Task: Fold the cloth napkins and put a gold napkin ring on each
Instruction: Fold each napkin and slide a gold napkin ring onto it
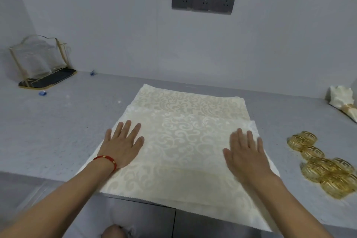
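Smoothing the top napkin at the worktop's front edge, my left grip and right grip spread flat; next I'd fold it, I judge.

left hand: flat, fingers spread | right hand: flat

Light: soft, even, cool grey-blue; source unseen.
Shadows: faint, under the hands on the napkin.
Glare: mild sheen on the napkin's middle.
Blur: right hand smeared; overall soft.
Distortion: wide-angle bowing away from the napkin, toward frame edges.
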`<state>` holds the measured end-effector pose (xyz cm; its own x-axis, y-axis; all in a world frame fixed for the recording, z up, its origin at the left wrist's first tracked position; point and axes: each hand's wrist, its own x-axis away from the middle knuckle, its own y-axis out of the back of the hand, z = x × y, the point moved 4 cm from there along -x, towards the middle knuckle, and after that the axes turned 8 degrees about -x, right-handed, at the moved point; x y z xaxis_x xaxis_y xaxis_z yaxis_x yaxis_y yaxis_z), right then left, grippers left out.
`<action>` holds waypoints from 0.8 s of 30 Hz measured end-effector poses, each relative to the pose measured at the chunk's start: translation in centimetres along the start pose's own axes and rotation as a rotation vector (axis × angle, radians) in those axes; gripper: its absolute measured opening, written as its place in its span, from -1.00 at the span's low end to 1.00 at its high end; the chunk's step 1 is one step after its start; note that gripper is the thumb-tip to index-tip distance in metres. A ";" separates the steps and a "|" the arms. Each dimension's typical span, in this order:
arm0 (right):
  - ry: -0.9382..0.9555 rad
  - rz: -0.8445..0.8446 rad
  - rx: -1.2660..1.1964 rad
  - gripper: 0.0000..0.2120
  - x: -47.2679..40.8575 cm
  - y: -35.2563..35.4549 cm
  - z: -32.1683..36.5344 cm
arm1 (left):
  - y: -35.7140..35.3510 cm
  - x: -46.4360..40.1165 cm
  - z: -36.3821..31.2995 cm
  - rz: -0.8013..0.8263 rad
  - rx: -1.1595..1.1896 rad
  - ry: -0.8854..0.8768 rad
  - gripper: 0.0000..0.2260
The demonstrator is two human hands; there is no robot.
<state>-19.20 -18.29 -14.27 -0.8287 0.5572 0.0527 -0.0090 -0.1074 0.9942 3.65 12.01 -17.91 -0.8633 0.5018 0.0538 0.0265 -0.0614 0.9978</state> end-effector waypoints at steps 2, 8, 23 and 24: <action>0.200 -0.055 -0.138 -0.42 -0.3 1.0 4.9 | 0.1 -0.1 -0.1 -0.003 -0.002 0.006 -0.44; 0.643 -0.007 -0.273 -0.51 0.0 -2.3 14.8 | 2.7 -0.9 0.0 0.087 -0.081 -0.043 -0.47; 0.648 -0.069 -0.322 -0.49 -0.8 -3.2 14.5 | 6.4 -13.7 2.8 -0.042 -0.026 0.155 -0.73; 0.651 -0.076 -0.334 -0.50 -0.8 -3.2 14.4 | 6.7 -13.6 2.9 -0.070 0.024 0.157 -0.75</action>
<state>-10.46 -6.50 -16.16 -0.9825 -0.0176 -0.1853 -0.1638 -0.3910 0.9057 17.05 7.28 -11.89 -0.9314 0.3635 -0.0213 -0.0266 -0.0095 0.9996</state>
